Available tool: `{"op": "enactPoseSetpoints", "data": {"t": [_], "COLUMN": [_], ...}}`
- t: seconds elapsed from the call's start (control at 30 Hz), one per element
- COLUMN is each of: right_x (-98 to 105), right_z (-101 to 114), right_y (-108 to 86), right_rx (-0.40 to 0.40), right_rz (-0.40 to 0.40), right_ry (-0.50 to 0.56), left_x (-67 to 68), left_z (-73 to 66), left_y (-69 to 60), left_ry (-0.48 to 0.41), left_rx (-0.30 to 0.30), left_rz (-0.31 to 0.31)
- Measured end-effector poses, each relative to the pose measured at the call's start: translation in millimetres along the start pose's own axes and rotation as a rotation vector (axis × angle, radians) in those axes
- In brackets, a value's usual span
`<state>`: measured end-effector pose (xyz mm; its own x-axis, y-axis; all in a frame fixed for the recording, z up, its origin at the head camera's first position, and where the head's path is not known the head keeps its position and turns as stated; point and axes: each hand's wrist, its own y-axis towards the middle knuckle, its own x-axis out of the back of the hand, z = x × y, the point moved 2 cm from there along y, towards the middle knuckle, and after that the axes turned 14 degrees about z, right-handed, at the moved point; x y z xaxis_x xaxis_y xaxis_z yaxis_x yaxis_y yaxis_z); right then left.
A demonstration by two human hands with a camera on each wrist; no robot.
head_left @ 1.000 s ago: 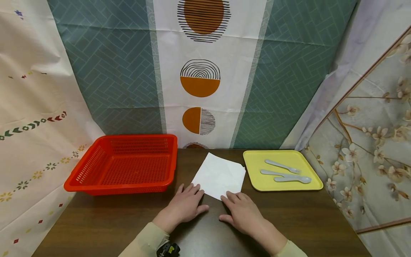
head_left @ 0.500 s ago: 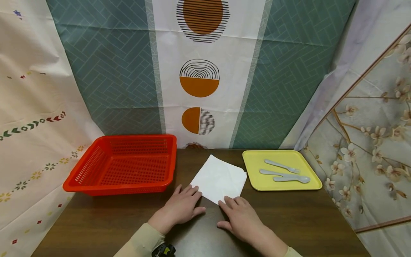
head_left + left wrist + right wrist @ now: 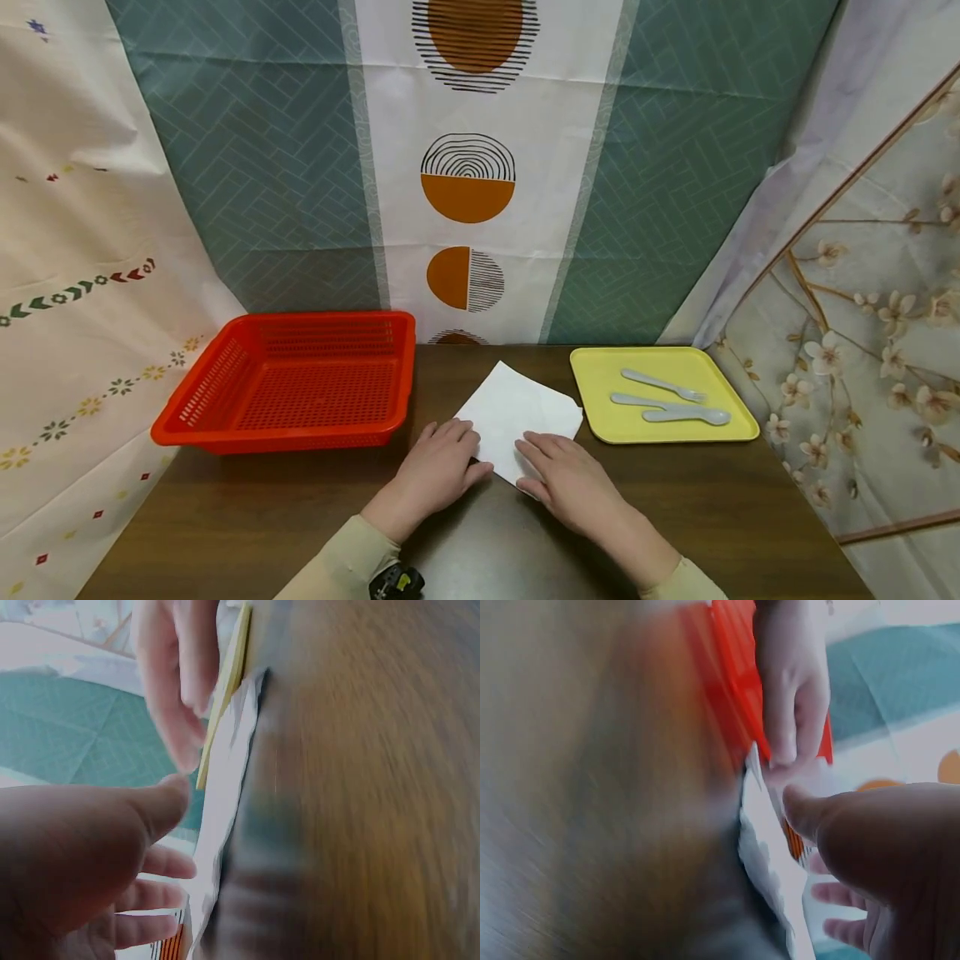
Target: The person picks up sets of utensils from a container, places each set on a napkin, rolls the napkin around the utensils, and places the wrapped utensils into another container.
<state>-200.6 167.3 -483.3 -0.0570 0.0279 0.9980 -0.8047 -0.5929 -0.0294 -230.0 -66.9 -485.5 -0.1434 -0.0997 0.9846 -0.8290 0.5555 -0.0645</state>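
A white napkin (image 3: 517,404) lies flat on the table, turned at an angle; its thin wavy edge shows in the left wrist view, napkin (image 3: 225,780), and in the right wrist view, napkin (image 3: 765,847). My left hand (image 3: 429,477) is at its near-left edge, fingers extended and thumb spread. Over its near-right part is my right hand (image 3: 568,482), with fingers loosely extended. Neither hand pinches the napkin. Whether the fingertips press on it or hover just above, I cannot tell.
Left of the napkin stands a red perforated plastic basket (image 3: 270,438). A yellow tray (image 3: 600,371) at the right holds a fork (image 3: 656,383), a knife (image 3: 633,401) and a spoon (image 3: 693,415), all grey. Patterned cloths (image 3: 300,167) hang behind and along both sides of the dark wooden table (image 3: 247,525).
The napkin has shifted a little right and nearer me. My right hand has moved forward from its near edge onto it. My left hand drew back slightly, then forward again.
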Motion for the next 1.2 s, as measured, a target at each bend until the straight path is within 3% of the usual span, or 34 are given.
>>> {"op": "enactPoseSetpoints", "data": {"t": [0.13,0.37,0.77,0.97,1.2], "right_x": [-1.9,-3.1,-12.7,-14.9,-13.6], "right_z": [-18.3,-33.7,-39.4,-39.0,-35.8], "right_y": [11.3,20.3,23.0,22.8,22.3], "right_rx": [-0.067,-0.127,-0.162,-0.160,-0.183], "right_rz": [-0.017,0.018,0.137,0.155,0.190], "right_ry": [0.005,0.064,0.129,0.133,0.125], "left_x": [-0.7,-2.0,-12.0,-10.6,-7.3], "left_z": [-6.3,-14.7,-16.6,-17.4,-17.8], "left_y": [10.1,19.6,18.9,17.1,15.0], "left_ry": [0.000,0.001,0.026,0.078,0.077], "left_rx": [0.014,-0.023,-0.029,-0.040,-0.033], "left_rz": [-0.050,-0.110,-0.004,0.001,0.027]}}
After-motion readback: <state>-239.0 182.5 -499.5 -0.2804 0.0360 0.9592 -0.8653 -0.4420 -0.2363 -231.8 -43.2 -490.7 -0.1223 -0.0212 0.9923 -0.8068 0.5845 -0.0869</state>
